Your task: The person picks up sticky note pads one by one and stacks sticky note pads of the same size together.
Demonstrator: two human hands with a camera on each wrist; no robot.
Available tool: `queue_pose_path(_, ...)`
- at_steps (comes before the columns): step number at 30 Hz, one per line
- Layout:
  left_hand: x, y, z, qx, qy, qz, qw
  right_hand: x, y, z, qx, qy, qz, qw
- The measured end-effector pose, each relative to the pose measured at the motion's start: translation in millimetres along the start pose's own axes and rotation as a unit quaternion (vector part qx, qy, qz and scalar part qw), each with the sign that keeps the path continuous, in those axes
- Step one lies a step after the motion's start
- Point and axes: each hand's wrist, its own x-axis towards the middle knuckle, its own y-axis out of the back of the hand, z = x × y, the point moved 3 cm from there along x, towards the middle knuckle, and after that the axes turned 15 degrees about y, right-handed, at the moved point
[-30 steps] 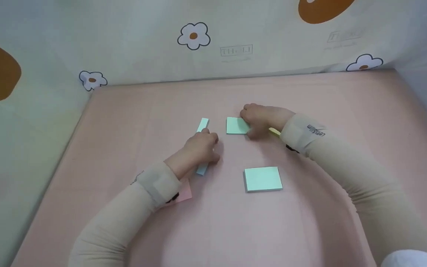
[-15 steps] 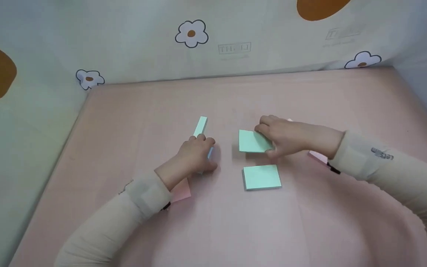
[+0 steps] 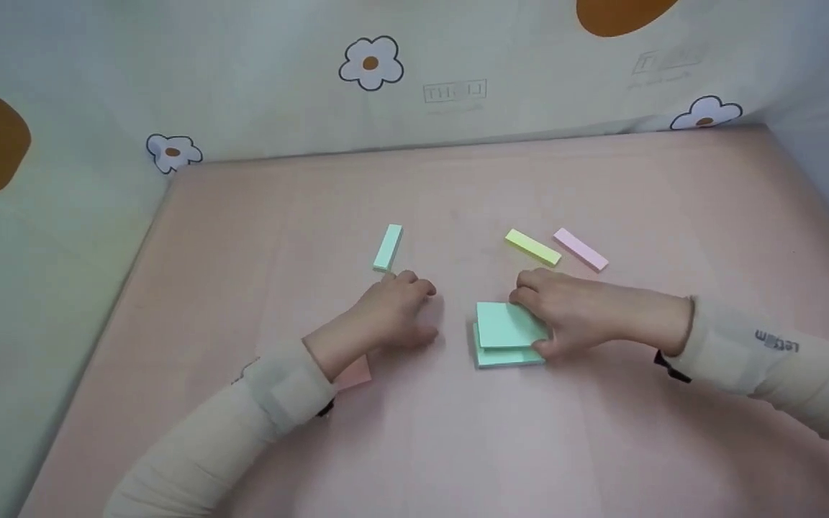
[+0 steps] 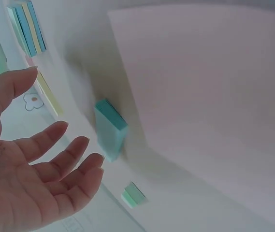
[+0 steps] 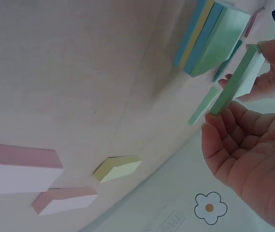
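My right hand (image 3: 565, 313) pinches a light green sticky note pad (image 3: 504, 324) by its right side. That pad hangs just over a stack of note pads (image 3: 512, 358), overlapping it in the head view. The stack has blue and yellow layers under a green top (image 5: 222, 41) in the right wrist view. My left hand (image 3: 394, 309) has loosely bent fingers and holds nothing. Beside its fingertips, a blue strip pad (image 4: 109, 130) lies in the left wrist view; the hand hides it in the head view. A light green strip pad (image 3: 388, 247) lies just beyond.
A yellow strip pad (image 3: 533, 247) and a pink strip pad (image 3: 581, 250) lie behind my right hand. Another pink pad (image 5: 21, 166) shows in the right wrist view. Under my left wrist is a partly hidden pink pad (image 3: 354, 375). A flowered cloth (image 3: 278, 86) stands behind the table.
My right hand has lifted the green pad from the back of the table and carried it toward me, over the stack. My left hand has stayed near the blue strip, its grip loosened.
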Motion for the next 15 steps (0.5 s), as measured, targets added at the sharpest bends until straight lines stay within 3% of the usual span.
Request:
queue_pose_path(9,-5.5,-4.3,11.0,0.006,-0.048,0.010,0.9988,-1.7,-12,-6,0.000,0.015,0.002,0.9999)
queue_pose_path(15,-8.5,-4.0,17.6,-0.012,-0.052,-0.018,0.9984,-1.6,-14,-4,-0.001,-0.005,-0.013,0.9999)
